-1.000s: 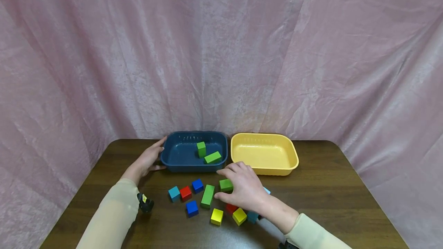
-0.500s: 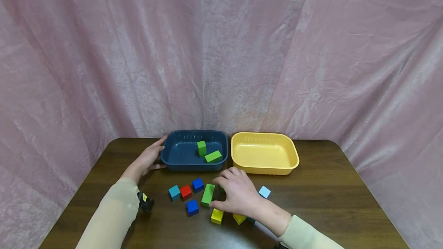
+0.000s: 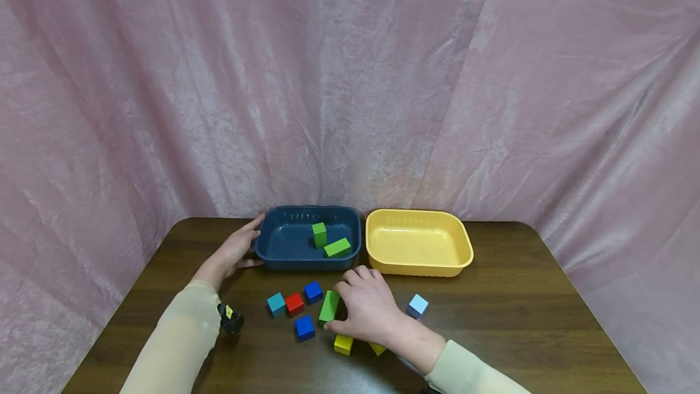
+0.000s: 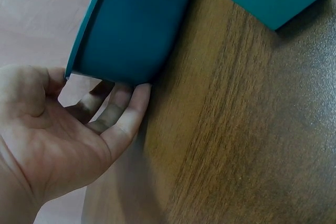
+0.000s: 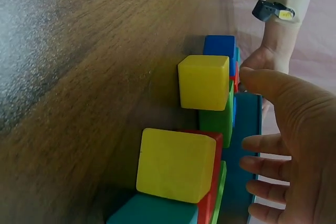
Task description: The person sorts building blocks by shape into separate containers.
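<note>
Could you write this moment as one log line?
left hand: touches blue tray | right hand: hovers over loose blocks | inside blue tray: two green blocks | alongside: yellow tray

In the head view, a green block (image 3: 329, 304) stands between thumb and fingers of the right hand (image 3: 367, 310) at lower centre, a yellow block (image 3: 343, 345) below. Above, the blue tray (image 3: 308, 264) and yellow tray (image 3: 421, 270) wall the way, a narrow gap between them. Past the pale blue block (image 3: 417, 305), bare tabletop (image 3: 525, 315) gives wide passage at lower right.
</note>
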`<state>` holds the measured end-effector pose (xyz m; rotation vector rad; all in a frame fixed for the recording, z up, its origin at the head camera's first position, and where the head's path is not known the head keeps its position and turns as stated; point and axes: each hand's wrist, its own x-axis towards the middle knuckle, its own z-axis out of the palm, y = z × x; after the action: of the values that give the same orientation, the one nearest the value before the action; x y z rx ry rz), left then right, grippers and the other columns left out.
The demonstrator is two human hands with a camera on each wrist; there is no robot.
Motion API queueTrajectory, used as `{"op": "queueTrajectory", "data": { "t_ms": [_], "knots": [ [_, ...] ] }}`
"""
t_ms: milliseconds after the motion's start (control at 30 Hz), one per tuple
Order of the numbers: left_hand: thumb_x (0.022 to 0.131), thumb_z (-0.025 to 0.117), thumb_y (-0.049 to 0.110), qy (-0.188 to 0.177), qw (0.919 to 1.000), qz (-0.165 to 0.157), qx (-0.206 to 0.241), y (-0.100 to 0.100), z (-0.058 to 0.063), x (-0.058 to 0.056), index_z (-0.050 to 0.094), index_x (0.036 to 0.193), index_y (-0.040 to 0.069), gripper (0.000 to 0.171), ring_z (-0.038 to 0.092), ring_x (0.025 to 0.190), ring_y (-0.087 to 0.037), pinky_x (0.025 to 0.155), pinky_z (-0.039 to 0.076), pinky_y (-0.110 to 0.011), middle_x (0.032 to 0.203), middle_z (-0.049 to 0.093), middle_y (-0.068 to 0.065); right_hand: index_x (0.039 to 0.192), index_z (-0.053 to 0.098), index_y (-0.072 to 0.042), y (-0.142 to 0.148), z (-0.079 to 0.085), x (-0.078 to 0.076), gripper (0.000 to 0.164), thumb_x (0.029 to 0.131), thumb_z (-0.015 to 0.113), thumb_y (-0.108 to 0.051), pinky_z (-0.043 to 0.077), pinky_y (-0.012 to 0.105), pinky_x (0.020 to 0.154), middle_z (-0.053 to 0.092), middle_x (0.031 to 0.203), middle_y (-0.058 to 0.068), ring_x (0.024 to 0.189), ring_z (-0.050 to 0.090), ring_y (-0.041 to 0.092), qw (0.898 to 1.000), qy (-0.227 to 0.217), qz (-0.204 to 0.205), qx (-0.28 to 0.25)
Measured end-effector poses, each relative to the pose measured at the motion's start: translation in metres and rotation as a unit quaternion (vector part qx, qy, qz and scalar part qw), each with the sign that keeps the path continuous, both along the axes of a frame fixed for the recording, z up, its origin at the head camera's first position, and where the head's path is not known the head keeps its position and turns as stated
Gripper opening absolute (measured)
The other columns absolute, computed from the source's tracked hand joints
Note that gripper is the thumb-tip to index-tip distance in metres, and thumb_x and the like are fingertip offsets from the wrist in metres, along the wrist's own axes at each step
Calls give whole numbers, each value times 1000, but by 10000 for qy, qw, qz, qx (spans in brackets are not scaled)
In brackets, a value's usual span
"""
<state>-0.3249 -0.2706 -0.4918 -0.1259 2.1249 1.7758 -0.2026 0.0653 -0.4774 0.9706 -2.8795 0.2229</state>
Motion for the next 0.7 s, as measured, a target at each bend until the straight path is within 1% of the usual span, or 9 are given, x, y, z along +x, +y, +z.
{"op": "queueTrajectory", "data": {
  "t_ms": [133,300,600,700],
  "knots": [
    [112,26,19,5,10000,-35,25,0,-1,0,8,165,36,58,36,143,-48,95,52,-58,170,3,-17,115,74,-20,-3,-4,-2,65,78,72,-73,43,39,89,62,114,-2,108,48,19,10000,41,-17,60],
    [112,26,19,23,10000,-32,46,0,-2,0,7,165,36,58,36,143,-48,95,51,-60,170,4,-17,112,73,-20,-6,-8,-5,64,77,72,-74,43,39,87,61,112,-2,106,48,19,9999,84,-36,80],
    [112,27,20,24,10000,25,-22,-1,-4,-1,10,165,37,58,37,143,-47,92,54,-54,170,4,-15,110,72,-18,-11,-11,-6,67,75,74,-75,42,39,86,61,111,-1,104,47,20,9997,22,-122,209],
    [112,27,20,40,10000,18,-40,-1,-4,0,9,165,35,58,36,143,-47,92,55,-54,170,4,-15,110,72,-17,-12,-12,-6,67,74,74,-75,42,39,86,61,111,-1,103,47,20,9996,31,-141,235]
  ]
}}
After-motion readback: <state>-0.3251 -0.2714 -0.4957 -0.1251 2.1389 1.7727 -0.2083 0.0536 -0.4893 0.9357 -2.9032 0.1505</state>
